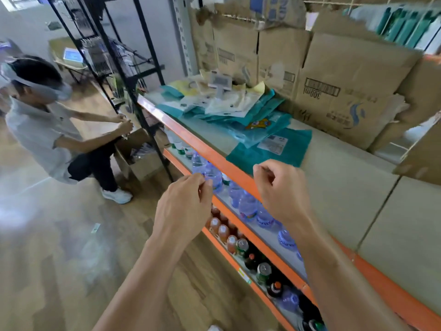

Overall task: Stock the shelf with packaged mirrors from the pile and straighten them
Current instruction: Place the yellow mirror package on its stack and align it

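Two hands are raised at the shelf (338, 177) edge, both empty. The left hand (183, 206) has its fingers curled toward the thumb, and the right hand (279, 187) is bent into a loose fist, probably poised between reaches. One teal packaged mirror (269, 149) lies flat just beyond the right fingers, likely set down for straightening. Farther past it sits the single pile (229, 108), teal and cream packs overlapping too much to count. One other person (45, 120) crouches well left of the left fingers.

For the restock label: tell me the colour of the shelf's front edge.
Orange; the shelf edge shows best in the head view.
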